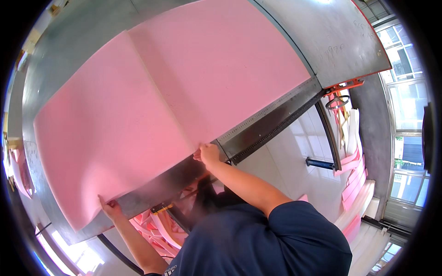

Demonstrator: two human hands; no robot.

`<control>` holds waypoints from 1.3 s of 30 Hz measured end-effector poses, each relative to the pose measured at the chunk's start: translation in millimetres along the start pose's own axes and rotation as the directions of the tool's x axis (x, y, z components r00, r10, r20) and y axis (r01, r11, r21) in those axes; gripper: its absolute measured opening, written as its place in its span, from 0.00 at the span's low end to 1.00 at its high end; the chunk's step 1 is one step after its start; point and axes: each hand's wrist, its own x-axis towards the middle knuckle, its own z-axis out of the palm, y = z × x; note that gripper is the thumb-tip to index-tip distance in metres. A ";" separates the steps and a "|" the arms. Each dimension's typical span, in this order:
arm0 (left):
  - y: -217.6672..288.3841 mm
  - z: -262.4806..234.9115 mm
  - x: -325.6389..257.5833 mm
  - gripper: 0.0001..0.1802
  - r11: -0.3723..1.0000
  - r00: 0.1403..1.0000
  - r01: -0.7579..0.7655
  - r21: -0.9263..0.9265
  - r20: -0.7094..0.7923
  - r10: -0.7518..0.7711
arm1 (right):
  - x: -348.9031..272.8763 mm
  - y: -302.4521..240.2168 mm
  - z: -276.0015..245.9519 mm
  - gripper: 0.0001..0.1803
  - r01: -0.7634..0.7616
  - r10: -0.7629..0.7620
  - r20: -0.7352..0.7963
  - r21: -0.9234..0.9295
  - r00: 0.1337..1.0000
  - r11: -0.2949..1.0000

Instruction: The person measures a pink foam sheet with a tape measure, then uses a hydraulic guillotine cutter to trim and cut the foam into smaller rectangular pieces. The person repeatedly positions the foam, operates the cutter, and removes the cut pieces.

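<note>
Grey sheet metal is forming the tabletop (83, 37), and it is carrying a large pink foam sheet (110, 124) that is covering most of it. A second pink foam sheet (221, 64) is lying just beside the first, their long edges touching along a seam that is running from the far side toward the person.

The left hand (109, 209) is gripping the near corner of the first foam sheet, where the foam is hanging slightly over the tabletop's front edge; the fingers are curling under the foam, with the thumb on top. The right hand (208, 154) is pressing on the near edge of the foam at the seam between the two sheets, fingers bent and pinching the foam's edge.

Just to the right of that hand, a metal ruler strip (267, 115) is running along the tabletop's edge, with a dark rail (276, 131) below it. An orange bracket (345, 85) is sitting at the far end of the rail, next to a small black handwheel (337, 101).

Below the tabletop, pink foam offcuts (156, 227) are lying in a heap, and more pink and white strips (357, 184) are leaning beside the windows (407, 96) on the right. White floor tiles (294, 152) are showing beneath.
</note>
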 end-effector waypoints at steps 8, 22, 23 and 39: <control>-72.8 -2.1 2.9 0.20 0.999 0.897 0.028 0.014 -0.442 -0.019 | 14.3 16.8 4.8 0.19 0.056 -0.057 -0.023 -0.031 0.998 0.998; -70.7 -9.2 2.9 0.29 0.998 0.949 -0.018 0.068 -0.312 0.039 | 36.6 37.7 5.8 0.21 0.197 -0.200 -0.078 -0.047 0.977 0.979; -72.4 -13.2 2.9 0.30 0.995 0.954 0.019 0.095 -0.300 0.011 | 41.3 46.5 0.5 0.21 0.208 -0.216 -0.067 -0.108 0.974 0.972; -102.2 -47.9 56.3 0.33 0.997 0.998 0.026 0.071 -0.056 -0.022 | 121.1 -96.4 -143.3 0.19 0.250 -0.620 -0.453 -0.640 0.641 0.727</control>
